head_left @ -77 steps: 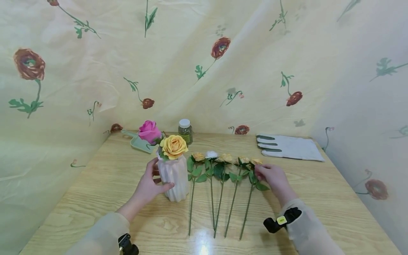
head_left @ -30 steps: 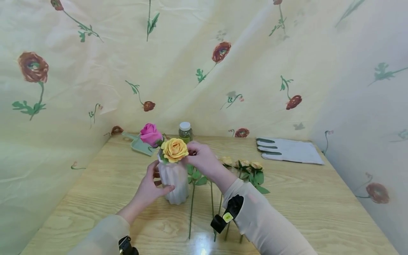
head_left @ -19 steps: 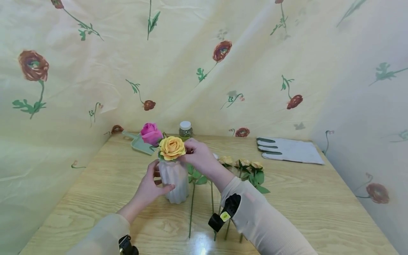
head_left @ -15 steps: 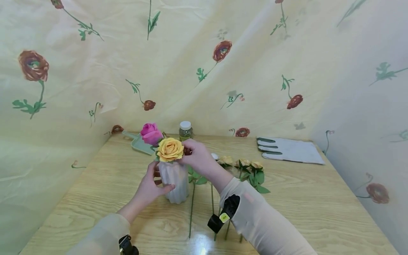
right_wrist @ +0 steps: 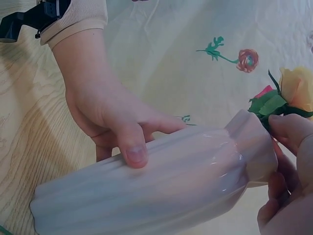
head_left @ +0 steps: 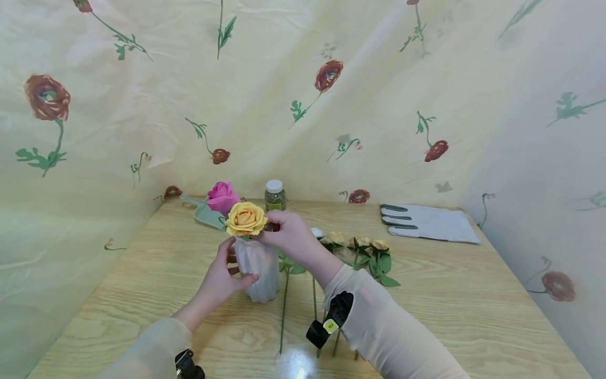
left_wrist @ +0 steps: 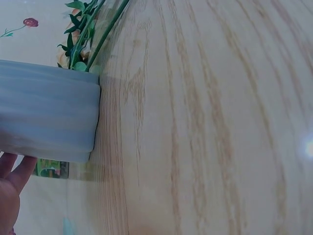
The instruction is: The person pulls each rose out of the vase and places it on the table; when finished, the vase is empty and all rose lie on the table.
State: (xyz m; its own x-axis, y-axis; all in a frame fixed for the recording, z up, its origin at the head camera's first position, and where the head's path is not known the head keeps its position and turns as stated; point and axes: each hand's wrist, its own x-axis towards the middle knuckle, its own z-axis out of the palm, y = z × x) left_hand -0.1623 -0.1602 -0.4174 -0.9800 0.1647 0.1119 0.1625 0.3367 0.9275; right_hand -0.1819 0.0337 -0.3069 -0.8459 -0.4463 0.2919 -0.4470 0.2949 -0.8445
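A white fluted vase [head_left: 259, 273] stands on the table with a pink rose [head_left: 222, 197] and a yellow rose [head_left: 246, 218] at its mouth. My left hand [head_left: 224, 271] grips the vase's left side, thumb across the front, fingers behind. The right wrist view shows the same left hand [right_wrist: 110, 107] round the vase body [right_wrist: 171, 181]. At the rim, my right hand [head_left: 290, 236] pinches the yellow rose just below its bloom; leaves partly hide the stem there. In the left wrist view, fingers [left_wrist: 20, 175] touch the vase wall [left_wrist: 44, 112].
Several roses with yellow blooms [head_left: 361, 242] and one white bloom [head_left: 317, 232] lie in a row right of the vase, partly under the right arm. Behind stand a white-capped jar [head_left: 274, 196] and a green dustpan [head_left: 208, 217]. A grey-white glove [head_left: 431, 222] lies back right.
My right hand has left the rightmost lying rose and come across to the vase's rim. There the yellow rose has shifted left with it. The left hand stays on the vase.
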